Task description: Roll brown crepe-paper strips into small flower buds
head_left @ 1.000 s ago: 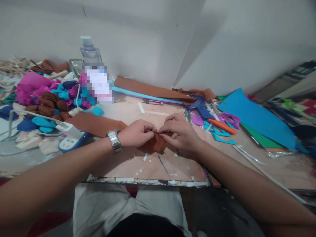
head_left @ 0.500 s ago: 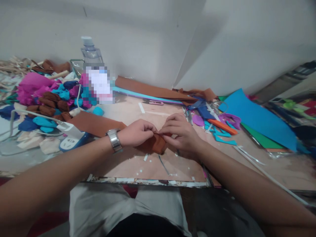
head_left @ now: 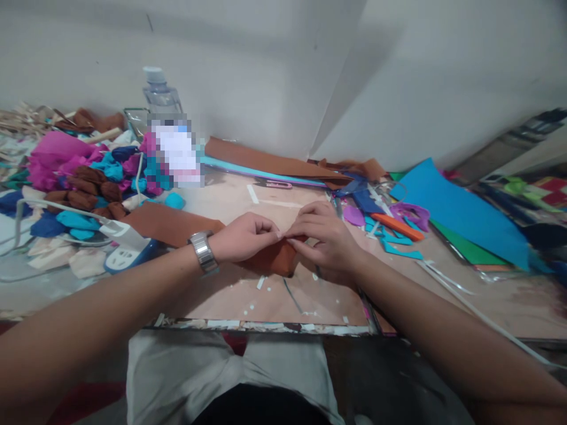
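Between my hands is a brown strip of fabric or felt-like sheet (head_left: 275,258), held just above the pinkish tabletop (head_left: 225,298). My left hand (head_left: 248,235), with a metal watch at its wrist, pinches the strip's upper edge between thumb and forefinger. Against it, fingertips almost meeting, my right hand (head_left: 325,236) pinches the same edge from the right. The strip's lower corner hangs toward me, and its left part runs behind my left hand. Another length of brown material (head_left: 172,223) lies left of my left hand; whether the two join is hidden.
At left lies a heap of crumpled coloured pieces (head_left: 88,189), beside a power strip (head_left: 128,254) with a plugged-in charger. A bottle (head_left: 162,97) stands behind. Brown sheets (head_left: 266,159) lie along the wall. An orange cutter (head_left: 398,227), scraps and a blue sheet (head_left: 465,206) are at right.
Both hands stay nearly in place at the strip's edge. The brown strip's lower part now appears flatter and more spread out below my fingers. The view has shifted slightly.
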